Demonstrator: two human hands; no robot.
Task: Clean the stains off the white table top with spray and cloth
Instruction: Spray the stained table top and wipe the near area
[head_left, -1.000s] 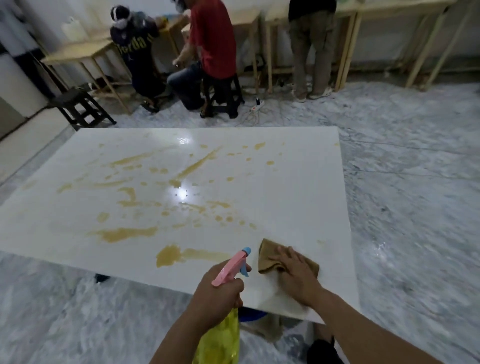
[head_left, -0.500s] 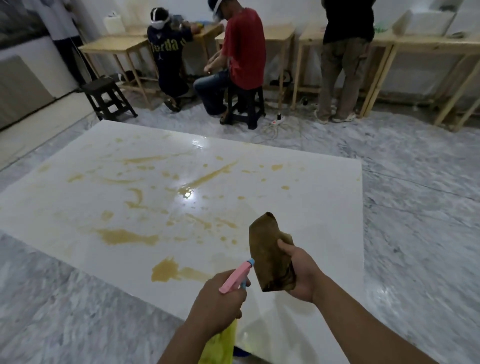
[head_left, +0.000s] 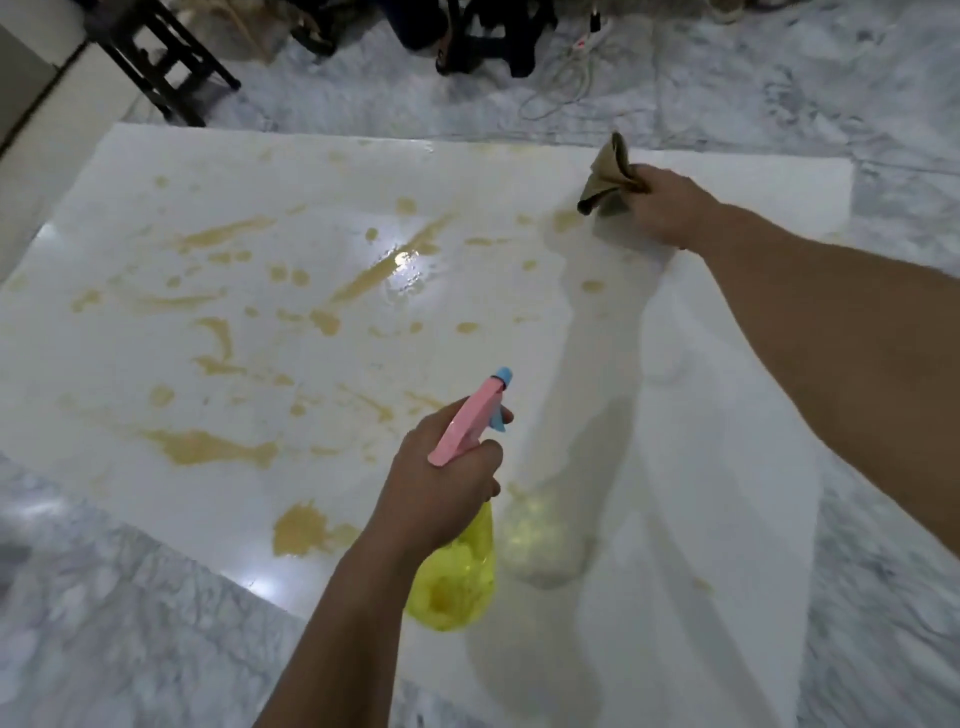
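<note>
The white table top (head_left: 727, 493) fills the view, spattered with yellow-brown stains (head_left: 208, 447) across its left and middle. My left hand (head_left: 441, 478) grips a yellow spray bottle (head_left: 457, 571) with a pink head and blue nozzle, held over the near edge and aimed toward the far side. My right hand (head_left: 670, 208) reaches out to the far right part of the table and grips a bunched brown cloth (head_left: 610, 179) just above a stain there.
Grey marble floor (head_left: 104, 623) surrounds the table. A dark stool (head_left: 166, 57) stands beyond the far left corner. A white power strip and cables (head_left: 582, 47) lie on the floor past the far edge, beside people's feet.
My right hand lifted the cloth off the near edge and carried it out to the far right of the table. The view tilted down and closer. The spray bottle stays in my left hand.
</note>
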